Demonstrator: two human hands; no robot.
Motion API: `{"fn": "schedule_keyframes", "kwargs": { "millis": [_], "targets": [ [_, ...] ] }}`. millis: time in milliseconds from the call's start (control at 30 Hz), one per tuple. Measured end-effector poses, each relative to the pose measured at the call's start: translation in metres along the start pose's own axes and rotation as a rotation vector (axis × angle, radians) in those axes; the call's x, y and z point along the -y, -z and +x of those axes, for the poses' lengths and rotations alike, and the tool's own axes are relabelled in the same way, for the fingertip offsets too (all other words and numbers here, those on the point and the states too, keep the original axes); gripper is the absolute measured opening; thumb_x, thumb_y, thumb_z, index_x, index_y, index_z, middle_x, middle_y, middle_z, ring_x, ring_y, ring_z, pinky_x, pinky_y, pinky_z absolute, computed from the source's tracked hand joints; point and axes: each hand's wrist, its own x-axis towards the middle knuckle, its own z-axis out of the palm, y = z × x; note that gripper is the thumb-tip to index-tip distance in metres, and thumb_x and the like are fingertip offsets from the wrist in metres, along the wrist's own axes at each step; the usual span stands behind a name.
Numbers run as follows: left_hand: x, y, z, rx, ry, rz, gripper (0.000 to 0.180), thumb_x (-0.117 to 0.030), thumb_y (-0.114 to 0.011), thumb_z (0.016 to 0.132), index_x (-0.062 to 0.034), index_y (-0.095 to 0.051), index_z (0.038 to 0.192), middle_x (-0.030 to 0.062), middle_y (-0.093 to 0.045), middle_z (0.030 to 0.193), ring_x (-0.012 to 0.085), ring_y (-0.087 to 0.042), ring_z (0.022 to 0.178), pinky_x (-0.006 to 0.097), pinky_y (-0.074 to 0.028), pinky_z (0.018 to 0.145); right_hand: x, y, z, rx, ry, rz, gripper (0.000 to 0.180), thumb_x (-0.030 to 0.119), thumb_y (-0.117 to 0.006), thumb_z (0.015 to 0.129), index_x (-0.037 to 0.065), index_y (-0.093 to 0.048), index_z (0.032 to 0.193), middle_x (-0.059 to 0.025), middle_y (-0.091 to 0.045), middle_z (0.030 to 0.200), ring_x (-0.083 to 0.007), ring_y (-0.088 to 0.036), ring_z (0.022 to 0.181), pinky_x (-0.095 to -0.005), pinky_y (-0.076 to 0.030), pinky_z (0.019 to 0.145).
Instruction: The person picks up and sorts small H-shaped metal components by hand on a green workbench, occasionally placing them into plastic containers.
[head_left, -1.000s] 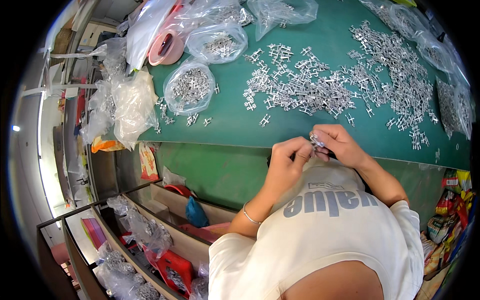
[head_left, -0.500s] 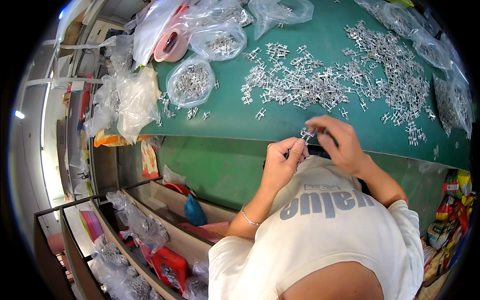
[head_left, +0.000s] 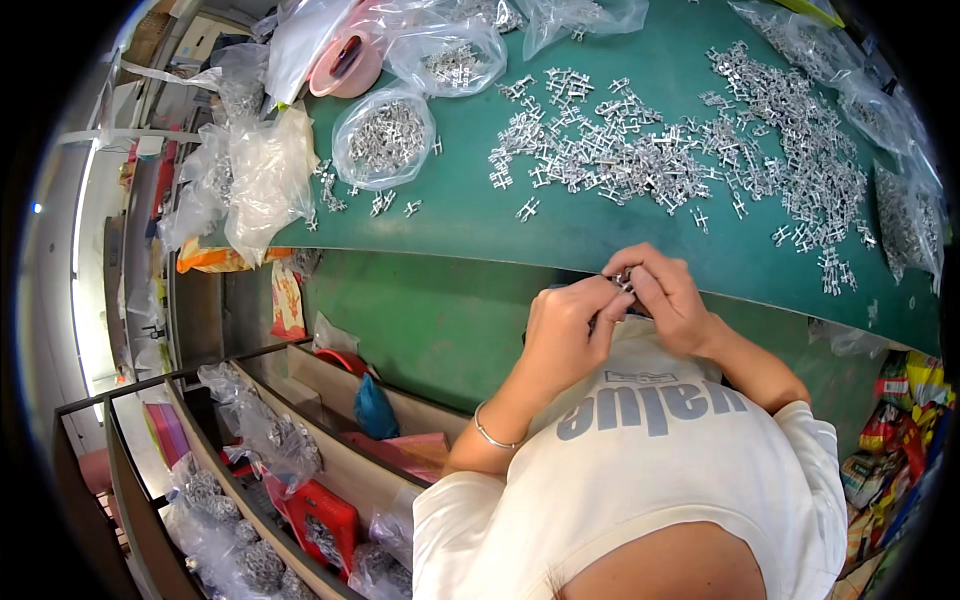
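Just off the table's front edge, my two hands meet over a small silver metal piece (head_left: pixel 624 281). My left hand (head_left: pixel 568 325) is closed, its thumb and fingertips pressed against the piece from the left. My right hand (head_left: pixel 672 302) curls in from the other side and pinches it between thumb and fingers. Fingers cover most of the piece. Beyond the hands, a wide pile of similar small forked metal pieces (head_left: pixel 640 160) lies loose on the green table (head_left: pixel 450 215). A clear plastic bag (head_left: pixel 385 140) full of such pieces stands open to the left.
A pink bowl (head_left: pixel 345 68) and a second open bag of pieces (head_left: pixel 452 68) stand at the far left. More filled bags (head_left: pixel 908 220) line the right edge. Below left, a compartmented shelf (head_left: pixel 330 440) holds bags and a red container (head_left: pixel 322 525). Colourful packets (head_left: pixel 885 430) lie at lower right.
My right hand has come in from slightly apart and now grips the metal piece together with my left. The view has shifted a little.
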Motion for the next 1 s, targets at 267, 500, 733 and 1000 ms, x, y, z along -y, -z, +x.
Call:
{"fn": "schedule_keyframes", "kwargs": {
  "millis": [267, 500, 733, 1000],
  "targets": [
    [0.024, 0.016, 0.003, 0.170, 0.266, -0.354, 0.023, -0.011, -0.051, 0.086, 0.0024, -0.058, 0.068, 0.0019, -0.050, 0.055, 0.0071, -0.041, 0.045, 0.021, -0.029, 0.040, -0.010, -0.003, 0.012, 0.030, -0.176, 0.102, 0.017, 0.012, -0.039, 0.092, 0.000, -0.051, 0.093, -0.0038, -0.054, 0.064, -0.0088, -0.050, 0.055, -0.0223, -0.037, 0.048],
    [0.041, 0.032, 0.008, 0.253, 0.524, -0.947, 0.028, -0.018, -0.048, 0.090, 0.0036, -0.058, 0.075, 0.0009, -0.046, 0.055, 0.0037, -0.035, 0.042, 0.018, -0.025, 0.037, -0.008, 0.001, 0.024, 0.079, -0.116, -0.160, 0.016, 0.009, -0.045, 0.089, 0.002, -0.053, 0.100, -0.0058, -0.057, 0.075, -0.0090, -0.053, 0.065, -0.0228, -0.041, 0.056],
    [0.044, 0.042, 0.013, 0.307, 0.516, -1.004, 0.028, -0.019, -0.048, 0.090, 0.0020, -0.057, 0.074, 0.0014, -0.048, 0.056, 0.0039, -0.036, 0.041, 0.018, -0.025, 0.037, -0.021, -0.007, 0.023, -0.011, -0.008, -0.151, 0.017, 0.007, -0.045, 0.088, 0.001, -0.055, 0.101, -0.0060, -0.056, 0.072, -0.0096, -0.053, 0.060, -0.0231, -0.042, 0.052],
    [0.033, 0.027, 0.009, -0.127, -0.021, -0.188, 0.012, -0.001, -0.068, 0.070, -0.0011, -0.060, 0.080, 0.0016, -0.052, 0.060, 0.0074, -0.047, 0.049, 0.020, -0.036, 0.044, -0.013, -0.012, 0.022, -0.060, -0.295, 0.137, 0.025, 0.020, -0.040, 0.094, 0.003, -0.057, 0.100, 0.0014, -0.047, 0.060, -0.0039, -0.042, 0.051, -0.0185, -0.035, 0.045]
  ]
}}
